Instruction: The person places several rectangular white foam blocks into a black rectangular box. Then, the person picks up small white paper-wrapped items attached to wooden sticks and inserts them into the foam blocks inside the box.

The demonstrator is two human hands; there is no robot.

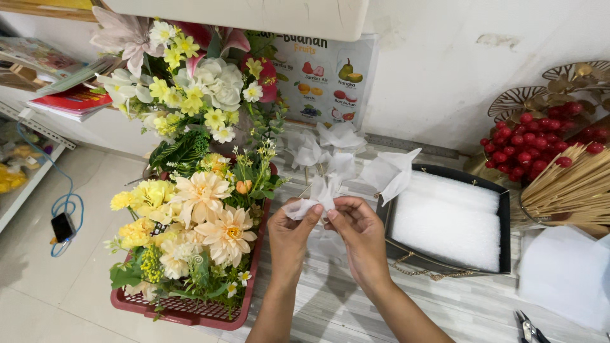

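Note:
My left hand (pixel 289 238) and my right hand (pixel 360 232) meet at the middle of the view, both pinching a piece of thin white tissue (pixel 314 198) folded into a small puff. Just beyond my fingers stand several finished white tissue puffs on sticks (pixel 330 149), and one more (pixel 391 173) sticks up at the left rim of a black box (pixel 505 209) filled with white foam. Both hands hover above a pale striped tabletop (pixel 330 298).
A red plastic basket (pixel 184 310) of yellow, cream and white artificial flowers sits at left. Red berry sprigs (pixel 530 143) and a bundle of wooden skewers (pixel 569 184) stand at right. White tissue sheets (pixel 565 273) and pliers (pixel 527 327) lie near right. A phone on a blue cable (pixel 62 225) rests on the floor.

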